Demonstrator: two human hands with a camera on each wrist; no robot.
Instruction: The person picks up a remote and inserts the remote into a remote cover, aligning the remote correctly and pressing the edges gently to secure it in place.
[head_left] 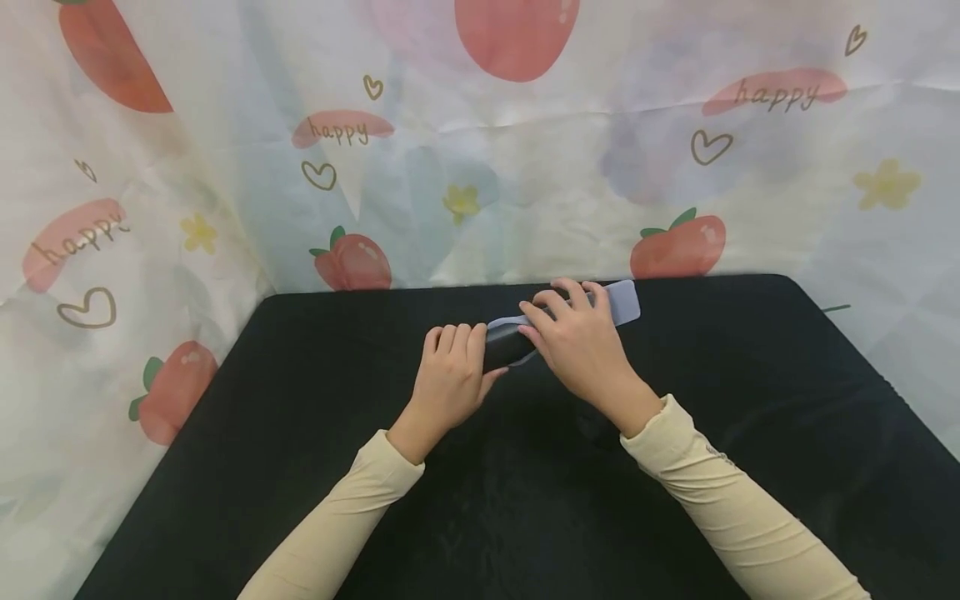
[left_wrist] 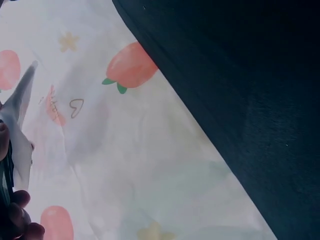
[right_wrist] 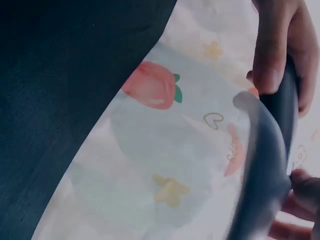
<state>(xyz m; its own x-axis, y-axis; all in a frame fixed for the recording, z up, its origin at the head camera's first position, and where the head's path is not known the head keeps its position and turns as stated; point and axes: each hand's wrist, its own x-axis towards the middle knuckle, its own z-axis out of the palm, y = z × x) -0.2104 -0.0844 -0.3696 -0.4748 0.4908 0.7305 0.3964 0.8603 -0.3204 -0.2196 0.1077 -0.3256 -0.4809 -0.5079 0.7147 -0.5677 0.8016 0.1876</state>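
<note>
A dark, elongated object (head_left: pixel 504 348) lies low over the black table (head_left: pixel 300 433), partly inside a translucent grey-blue plastic sleeve (head_left: pixel 624 302). My left hand (head_left: pixel 457 348) curls its fingers round the object's bare left end. My right hand (head_left: pixel 561 312) lies over the sleeved part with its fingers curled on the sleeve, hiding the middle of both. In the right wrist view the dark object (right_wrist: pixel 286 102) and the sleeve's edge (right_wrist: pixel 264 165) stand on end between fingers (right_wrist: pixel 272 50). The left wrist view catches only a pale corner of the sleeve (left_wrist: pixel 20 112) and fingertips (left_wrist: pixel 20 216).
A black cloth covers the table. A white backdrop (head_left: pixel 525 192) printed with strawberries, hearts and "happy" hangs behind it and on both sides, close to the table's far edge. My beige sleeves (head_left: pixel 720 492) reach in from the near edge.
</note>
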